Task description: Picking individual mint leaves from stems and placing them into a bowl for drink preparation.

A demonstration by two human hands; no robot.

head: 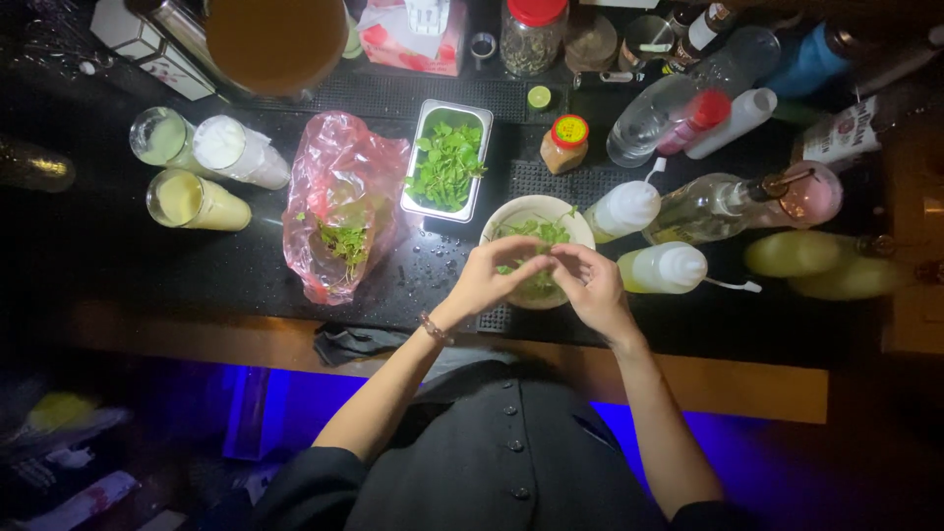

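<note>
Both hands meet over a white bowl (521, 210) that holds green herb sprigs (541, 232). My left hand (492, 275) and my right hand (590, 280) pinch the same small sprig between their fingertips, just above the bowl's near side. A bead bracelet sits on my left wrist. Left of the bowl stands a steel tray (478, 157) full of green leaves. Further left lies a pink plastic bag (344, 197) with more sprigs inside.
Squeeze bottles (664, 267) and glass bottles (718, 206) crowd the right of the dark bar mat. Three cloudy bottles (197, 202) lie at the left. A jar with a red lid (531, 34), a spice shaker (564, 145) and a lime half (538, 96) stand at the back.
</note>
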